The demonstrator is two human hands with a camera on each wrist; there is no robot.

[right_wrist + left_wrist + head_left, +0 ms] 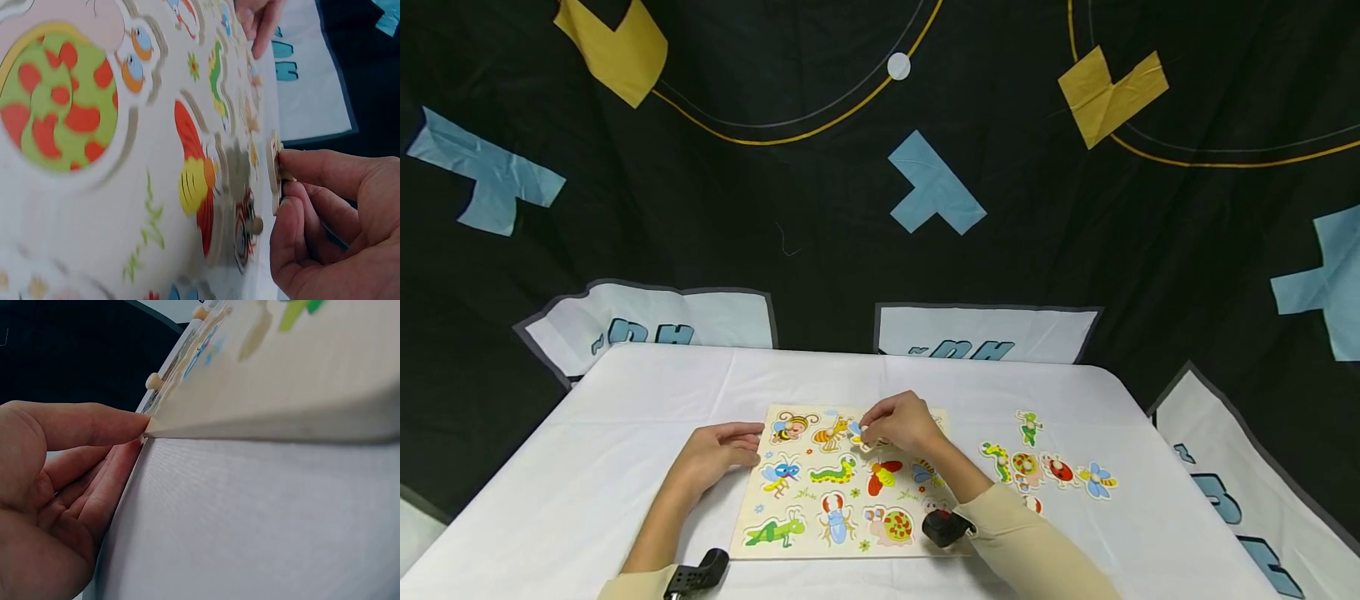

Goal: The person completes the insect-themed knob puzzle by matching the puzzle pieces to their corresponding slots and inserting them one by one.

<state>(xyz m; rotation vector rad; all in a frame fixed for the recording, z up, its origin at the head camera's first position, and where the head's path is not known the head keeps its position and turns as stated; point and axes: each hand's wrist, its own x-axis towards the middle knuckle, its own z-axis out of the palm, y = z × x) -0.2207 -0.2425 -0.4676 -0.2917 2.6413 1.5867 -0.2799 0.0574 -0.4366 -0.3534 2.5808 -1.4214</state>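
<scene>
A pale wooden insect puzzle board (812,550) lies on the white table. My left hand (718,457) is at its left side; in the left wrist view the straight fingertips touch the board's corner edge. Over the board's upper middle, my right hand (901,423) pinches a small puzzle piece (274,175) between thumb and fingers. The piece is tilted on edge, just off the board surface in the right wrist view, with its picture mostly hidden. A bee piece (791,427) sits at the top left, and a knobbed piece (242,237) sits near the far edge.
Loose pieces lie right of the board: a green insect (1029,428), a caterpillar (997,460), a snail (1026,472), a ladybug (1059,471) and a blue-winged insect (1097,481). Another red piece (1033,503) is partly behind the right sleeve. A black curtain (820,250) hangs behind the table.
</scene>
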